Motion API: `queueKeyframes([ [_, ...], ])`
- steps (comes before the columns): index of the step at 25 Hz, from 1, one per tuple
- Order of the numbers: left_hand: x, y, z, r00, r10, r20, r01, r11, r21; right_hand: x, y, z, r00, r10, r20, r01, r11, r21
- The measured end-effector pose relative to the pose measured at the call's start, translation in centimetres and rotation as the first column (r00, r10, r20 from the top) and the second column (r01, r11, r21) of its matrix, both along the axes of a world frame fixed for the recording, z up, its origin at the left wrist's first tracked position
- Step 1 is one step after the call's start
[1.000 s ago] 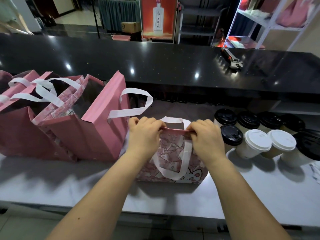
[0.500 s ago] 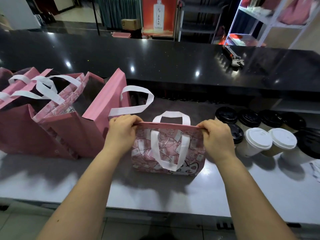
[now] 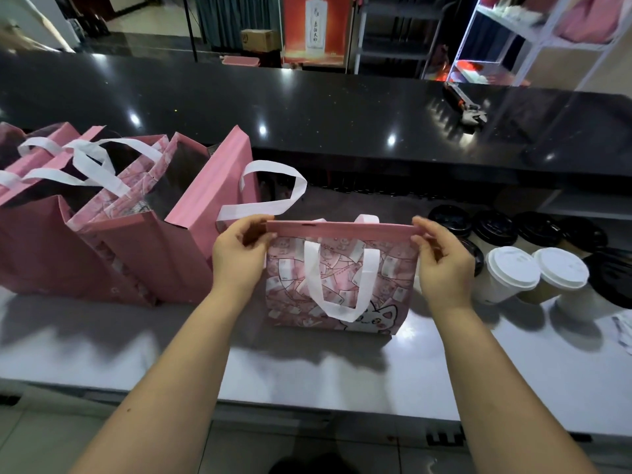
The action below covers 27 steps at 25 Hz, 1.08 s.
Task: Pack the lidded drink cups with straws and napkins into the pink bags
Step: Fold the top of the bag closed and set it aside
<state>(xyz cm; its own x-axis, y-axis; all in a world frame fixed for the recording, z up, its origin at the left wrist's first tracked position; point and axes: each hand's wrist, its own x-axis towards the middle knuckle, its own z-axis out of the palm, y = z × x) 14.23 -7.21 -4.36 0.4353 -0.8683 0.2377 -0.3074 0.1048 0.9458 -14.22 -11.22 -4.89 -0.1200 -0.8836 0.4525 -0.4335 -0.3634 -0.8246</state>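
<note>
While the left hand [image 3: 239,258] pinches one end of the patterned pink bag's [image 3: 338,285] top hem and the right hand [image 3: 444,265] pinches the other, the bag stands between them; lidded cups [image 3: 509,278] cluster just right of the right hand.

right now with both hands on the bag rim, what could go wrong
The right hand pinches the cat-print bag by its rim close to the white-lidded cup, so pulling the bag wider might knock that cup over. The left hand is near the open pink bag and could nudge it.
</note>
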Motion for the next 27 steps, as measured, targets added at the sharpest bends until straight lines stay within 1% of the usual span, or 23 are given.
queueKeyframes([
  [1,-0.1,0.6,-0.7,0.993,-0.027,-0.113,0.03,0.999,0.027,0.0,0.8,-0.8,0.984,0.033,0.174,-0.05,0.995,0.091],
  [2,-0.2,1.8,-1.7,0.983,-0.035,-0.181,0.048,0.997,0.065,-0.1,2.0,-1.9,0.954,0.049,0.297,-0.106,0.978,0.178],
  [3,-0.2,3.3,-2.9,0.975,-0.032,-0.221,0.058,0.992,0.113,-0.2,3.4,-3.1,0.933,0.037,0.359,-0.14,0.954,0.264],
  [5,-0.4,6.1,-5.6,0.965,-0.018,-0.262,0.079,0.971,0.226,-0.6,5.8,-5.3,0.931,0.004,0.365,-0.172,0.887,0.429],
  [6,-0.6,6.8,-6.7,0.961,-0.016,-0.276,0.092,0.96,0.264,-0.7,6.4,-6.3,0.937,0.001,0.35,-0.181,0.858,0.48],
  [9,-1.0,6.3,-8.3,0.952,0.025,-0.304,0.062,0.96,0.273,-0.4,6.1,-8.0,0.942,-0.016,0.336,-0.167,0.844,0.509],
  [12,-1.3,5.5,-8.4,0.943,0.063,-0.326,0.024,0.967,0.255,0.1,5.6,-8.6,0.914,-0.102,0.392,-0.132,0.839,0.527],
  [14,-1.1,5.9,-9.4,0.936,0.092,-0.341,0.012,0.957,0.29,-0.2,6.4,-9.2,0.897,-0.163,0.412,-0.104,0.826,0.554],
  [16,-0.9,6.6,-10.3,0.928,0.129,-0.349,0.002,0.936,0.351,-0.7,7.4,-9.8,0.901,-0.208,0.38,-0.071,0.794,0.604],
  [18,-1.1,6.9,-10.7,0.93,0.138,-0.342,0.002,0.925,0.379,-1.2,7.5,-10.0,0.904,-0.233,0.358,-0.05,0.775,0.63],
  [19,-1.3,6.9,-10.6,0.934,0.131,-0.334,0.005,0.927,0.376,-1.5,7.3,-10.0,0.905,-0.231,0.358,-0.047,0.782,0.622],
  [22,-2.1,6.9,-9.8,0.928,0.118,-0.353,-0.007,0.954,0.301,-2.0,6.7,-9.6,0.882,-0.231,0.411,-0.053,0.817,0.574],
  [26,-3.5,5.9,-7.7,0.919,0.153,-0.362,-0.08,0.975,0.208,-1.6,5.7,-8.3,0.793,-0.246,0.558,-0.101,0.849,0.518],
  [27,-3.8,5.5,-6.8,0.918,0.155,-0.365,-0.091,0.978,0.187,-1.5,5.2,-7.6,0.78,-0.247,0.575,-0.096,0.861,0.5],
])
